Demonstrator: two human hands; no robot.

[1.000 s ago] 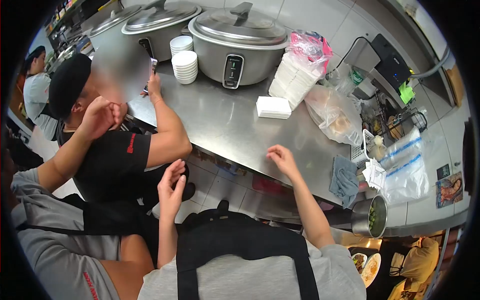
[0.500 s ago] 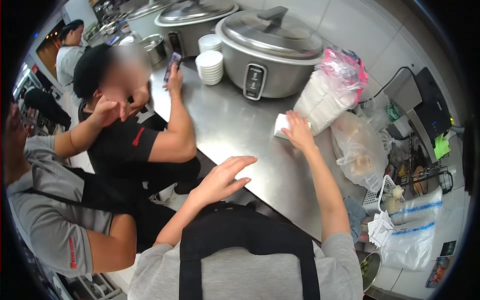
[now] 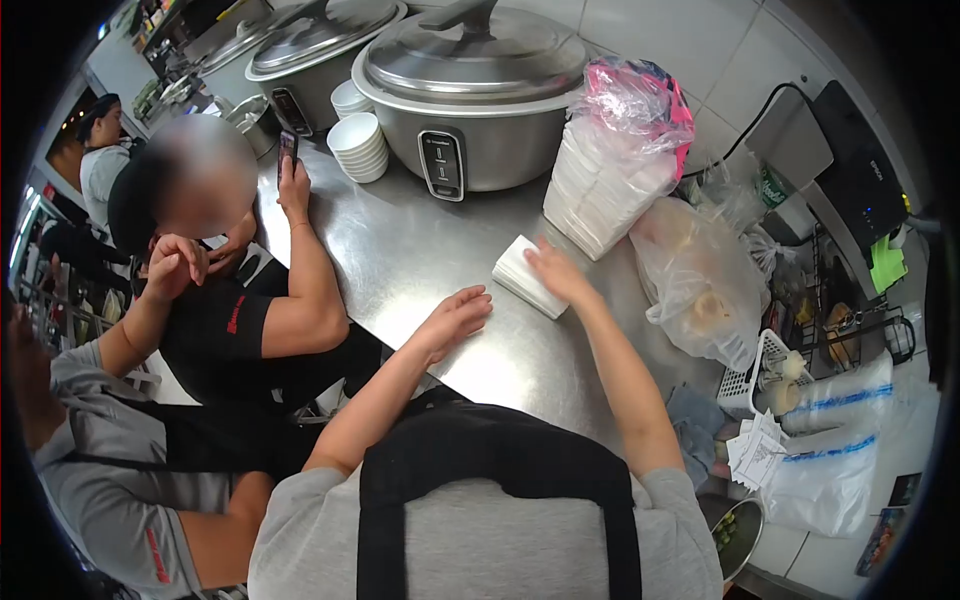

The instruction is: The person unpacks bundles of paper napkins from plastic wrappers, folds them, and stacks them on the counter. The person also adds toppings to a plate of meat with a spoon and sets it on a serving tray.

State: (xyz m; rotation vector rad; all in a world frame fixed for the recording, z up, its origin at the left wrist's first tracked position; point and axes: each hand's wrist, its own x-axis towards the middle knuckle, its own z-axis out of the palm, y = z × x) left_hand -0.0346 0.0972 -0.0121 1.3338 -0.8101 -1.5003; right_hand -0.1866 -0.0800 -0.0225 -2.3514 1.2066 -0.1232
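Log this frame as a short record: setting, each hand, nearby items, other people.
setting: steel counter in a kitchen
right hand: open, resting on white napkin stack
left hand: open, flat on the counter, holding nothing
nearby: rice cooker, bowl stack, bagged napkins
others: person in black shirt holding a phone

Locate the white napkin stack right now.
Head view, centre: napkin stack lies on the steel counter under the right hand, below the rice cooker, left of the bagged napkins.

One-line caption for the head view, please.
Right hand rests on a napkin stack; left hand lies flat on the steel counter.
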